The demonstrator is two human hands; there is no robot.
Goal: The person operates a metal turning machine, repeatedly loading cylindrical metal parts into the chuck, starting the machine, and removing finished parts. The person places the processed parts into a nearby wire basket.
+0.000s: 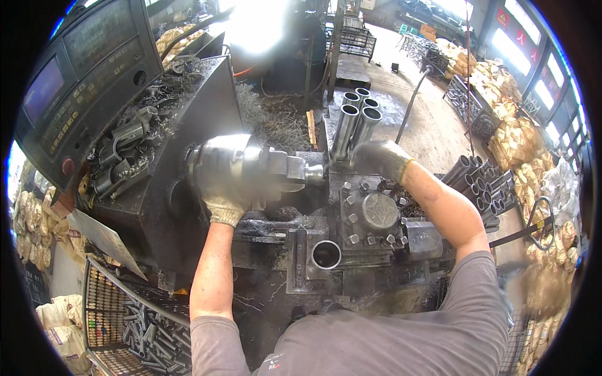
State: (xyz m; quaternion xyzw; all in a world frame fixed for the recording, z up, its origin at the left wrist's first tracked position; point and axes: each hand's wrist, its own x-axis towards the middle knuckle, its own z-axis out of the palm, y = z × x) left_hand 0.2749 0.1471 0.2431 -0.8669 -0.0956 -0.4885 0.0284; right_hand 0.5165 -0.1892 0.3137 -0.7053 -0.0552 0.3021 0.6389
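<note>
I stand at a lathe. My left hand (227, 199), in a dirty knit glove, rests against the lower side of the round steel chuck (241, 164). A short steel piece (313, 172) sticks out of the chuck's nose toward the right. My right hand (380, 159), also gloved, is closed just right of that piece, at the foot of several upright steel tubes (355, 122); what it grips is hidden by the glove. Below it sits the square tool post (376, 213) with its ring of bolts, and a short tube (326, 254) lies open-ended in front.
A control panel (81, 81) with a screen hangs at the upper left. Metal swarf (276, 119) lies behind the chuck. A wire basket (135, 319) of cut tubes stands at lower left, stacked tubes (480, 182) at right, and sacks (520, 144) along the right wall.
</note>
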